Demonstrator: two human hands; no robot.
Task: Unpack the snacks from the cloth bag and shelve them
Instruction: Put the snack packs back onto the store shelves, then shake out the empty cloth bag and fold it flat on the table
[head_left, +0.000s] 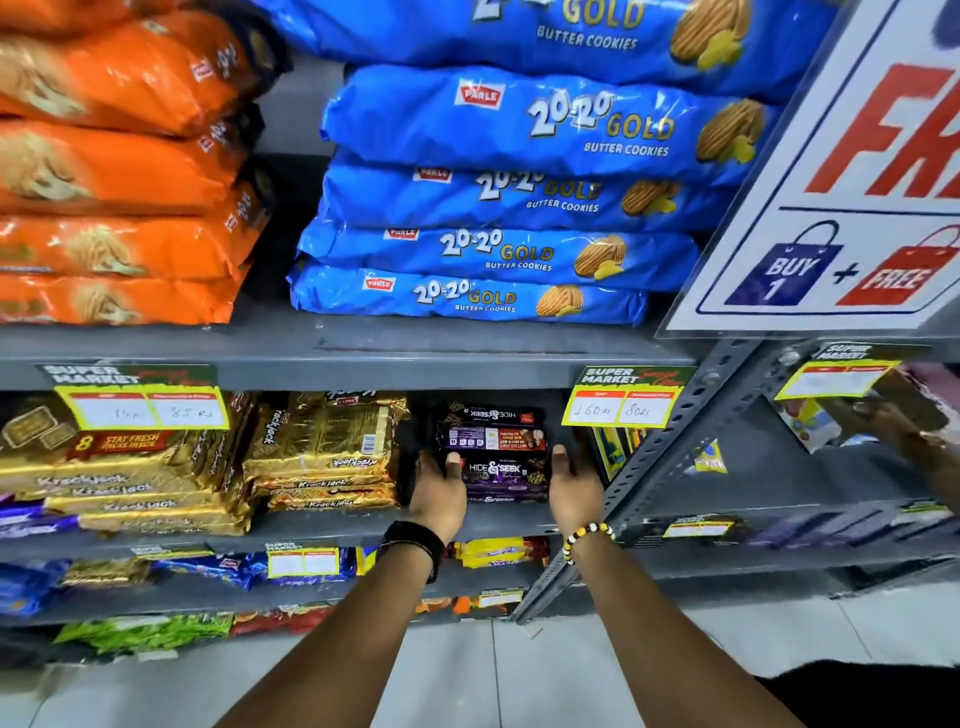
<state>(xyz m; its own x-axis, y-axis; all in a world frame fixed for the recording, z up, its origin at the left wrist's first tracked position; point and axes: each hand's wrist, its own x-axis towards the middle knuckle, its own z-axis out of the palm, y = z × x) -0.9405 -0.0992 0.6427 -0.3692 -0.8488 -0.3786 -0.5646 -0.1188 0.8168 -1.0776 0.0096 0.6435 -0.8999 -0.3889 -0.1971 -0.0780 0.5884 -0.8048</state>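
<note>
Snack stack between Krackjack packs and upright.

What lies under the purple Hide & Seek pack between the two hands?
Another Hide & Seek pack, only its front edge showing, on the grey shelf. The rest is covered by the purple pack.

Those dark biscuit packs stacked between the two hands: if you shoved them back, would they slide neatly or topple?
Probably slide: the dark biscuit packs have glossy wrappers and the shelf looks like smooth metal. The stack might skew, since its packs sit unevenly. They seem fairly stiff, keeping straight edges.
</note>
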